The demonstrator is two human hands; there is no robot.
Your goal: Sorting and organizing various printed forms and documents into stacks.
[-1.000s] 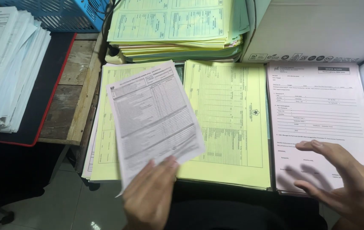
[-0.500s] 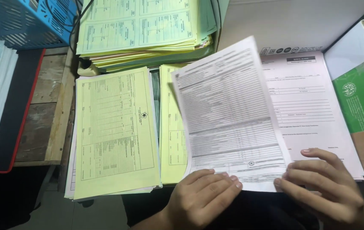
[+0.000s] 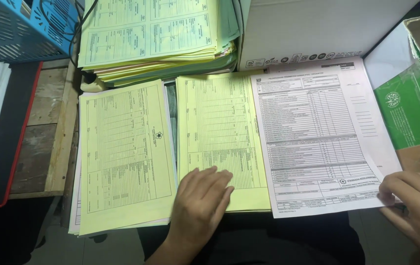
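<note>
Head view: white box behind forms

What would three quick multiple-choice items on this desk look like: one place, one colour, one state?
1. Where does the left hand rest?
A. on the middle yellow form
B. on the blue basket
C. on the white box

2. What colour is the form at the right hand?
A. yellow
B. pale pink-white
C. blue

3. How does that form lie?
A. crumpled
B. folded in half
C. flat, overlapping the middle yellow form

Answers:
1 A, the palm lies on its lower edge.
2 B, it is paler than the yellow sheets.
3 C, its left edge covers the yellow form's right side.
</note>
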